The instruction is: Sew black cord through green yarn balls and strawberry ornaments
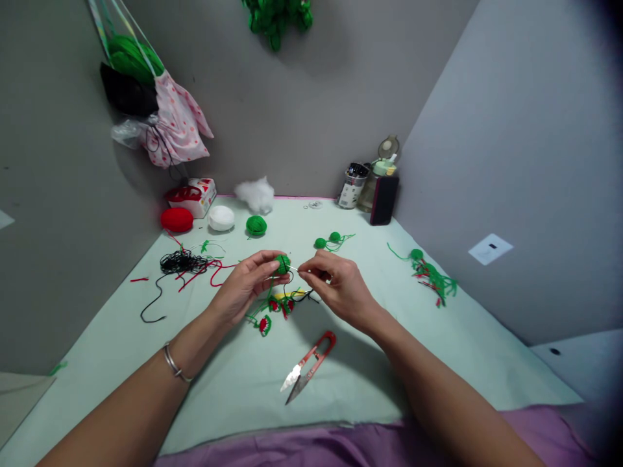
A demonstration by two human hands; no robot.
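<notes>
- your left grip (250, 279): fingers curled round the green ball (281, 263), beyond the red snips (317, 356)
- your right grip (337, 280): fingertips pinched on the needle (293, 268), beyond the red snips
- black yarn tangle (181, 262): left of the red snips

On the counter (233, 402) we count three wound yarn balls (176, 220) (221, 218) (256, 226): one red, one white, one green. We find four small green balls (281, 263) (320, 243) (335, 237) (416, 254), one of them held, and at least three red-and-green pieces (265, 325), which overlap too much for a surer figure. We also make it one needle (293, 268), one pair of snips (310, 371), one black yarn tangle (181, 262), one white fluff tuft (257, 195), one box (205, 198), one phone (384, 201), one bottle (368, 191) and one pen holder (350, 192), its pens (359, 169) too bunched to number.
</notes>
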